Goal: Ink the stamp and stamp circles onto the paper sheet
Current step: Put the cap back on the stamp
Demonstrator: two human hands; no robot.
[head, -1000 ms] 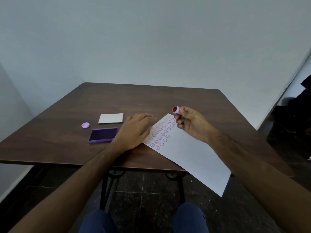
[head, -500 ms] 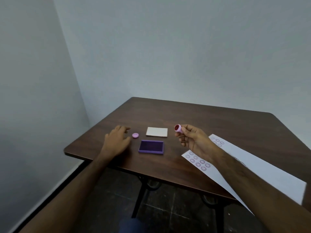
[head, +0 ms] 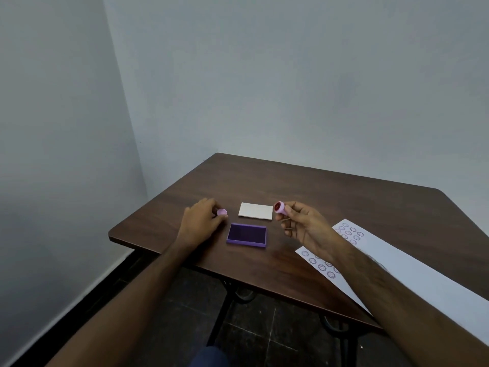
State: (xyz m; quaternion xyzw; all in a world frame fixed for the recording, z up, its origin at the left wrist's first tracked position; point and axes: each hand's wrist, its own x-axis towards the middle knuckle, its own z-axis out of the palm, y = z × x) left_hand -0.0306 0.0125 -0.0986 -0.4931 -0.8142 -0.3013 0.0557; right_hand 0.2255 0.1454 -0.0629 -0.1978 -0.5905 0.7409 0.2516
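Note:
My right hand [head: 304, 226] holds a small pink stamp [head: 279, 207] in the air, its red face turned left, above the table between the white lid and the paper. My left hand [head: 199, 223] rests on the table with its fingertips closed around a small pink cap [head: 221, 212]. The open purple ink pad [head: 247, 235] lies between my hands. A white paper sheet [head: 412, 274] with several rows of stamped circles lies at the right, partly under my right forearm, hanging over the table's front edge.
The white ink pad lid [head: 255, 210] lies just behind the ink pad. The brown table [head: 317, 186] stands in a corner between two pale walls. Its near-left corner is close to my left hand. Dark tiled floor and table legs show below.
My view has swung left. My left hand left the paper, moved left past the ink pad and closed its fingers on the pink cap. My right hand keeps holding the stamp.

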